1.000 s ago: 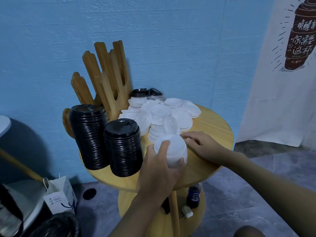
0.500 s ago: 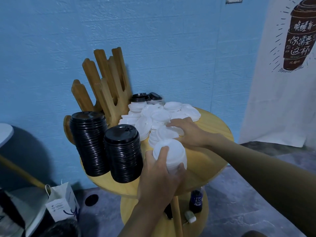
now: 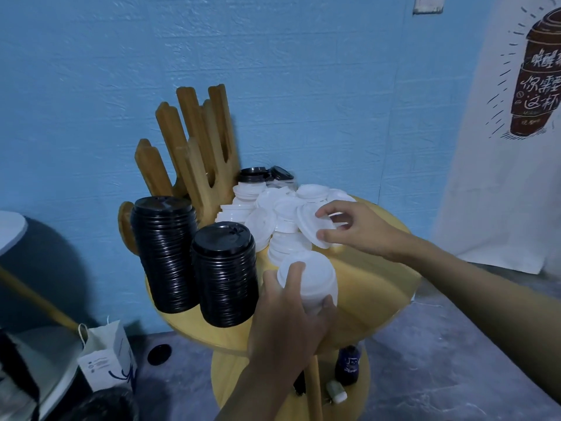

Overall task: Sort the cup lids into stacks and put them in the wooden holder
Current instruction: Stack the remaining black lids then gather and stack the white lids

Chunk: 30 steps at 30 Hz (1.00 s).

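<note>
1. The round table carries everything. The wooden holder stands well beyond both hands, behind the black lid stacks.
2. The left hand is wrapped around the white stack and should keep it upright.
3. Just beyond it, the right hand pinches a tilted white lid at the loose pile. The lid should be levelled before it is seated on the stack.

- A single head-worn view looks forward and down, close over the round table.
- It faces the blue wall; the left hand enters from below, the right hand from the right edge.
</note>
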Motion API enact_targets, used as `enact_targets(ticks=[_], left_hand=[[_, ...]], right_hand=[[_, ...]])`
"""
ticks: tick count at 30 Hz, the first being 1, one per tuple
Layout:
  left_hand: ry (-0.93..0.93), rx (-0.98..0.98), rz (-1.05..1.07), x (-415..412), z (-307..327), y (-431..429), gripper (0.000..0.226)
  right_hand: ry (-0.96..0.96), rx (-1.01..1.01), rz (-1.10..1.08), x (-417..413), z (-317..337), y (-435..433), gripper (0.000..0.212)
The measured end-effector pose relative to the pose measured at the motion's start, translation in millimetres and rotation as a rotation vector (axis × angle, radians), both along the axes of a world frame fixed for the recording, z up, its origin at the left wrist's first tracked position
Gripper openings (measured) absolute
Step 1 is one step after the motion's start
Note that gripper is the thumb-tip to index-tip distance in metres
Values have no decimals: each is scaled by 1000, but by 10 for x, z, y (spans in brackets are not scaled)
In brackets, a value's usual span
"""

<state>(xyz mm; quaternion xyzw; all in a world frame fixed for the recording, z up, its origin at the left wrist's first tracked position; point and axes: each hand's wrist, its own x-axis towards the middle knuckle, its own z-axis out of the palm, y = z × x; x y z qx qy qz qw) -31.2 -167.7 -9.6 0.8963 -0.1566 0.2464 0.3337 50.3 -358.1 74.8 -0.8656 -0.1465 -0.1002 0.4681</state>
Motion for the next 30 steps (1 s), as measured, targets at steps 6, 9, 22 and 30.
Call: enact_targets(ticks=[6,9,22,30], left_hand=[[25,-67,-31,-6,10,4,74],[91,-121,-46,-20,49,8,79],[95,-43,-81,8,53,9,82],[151,-37,-67,53,40,0,81]], right_hand=[[38,-140,115,-448,59,-58,30],[35,-220,157,-511,14,23,29],[70,-343,126,-511,-204,165,47],[-16,-50,-385,-26,-568,-139,49]])
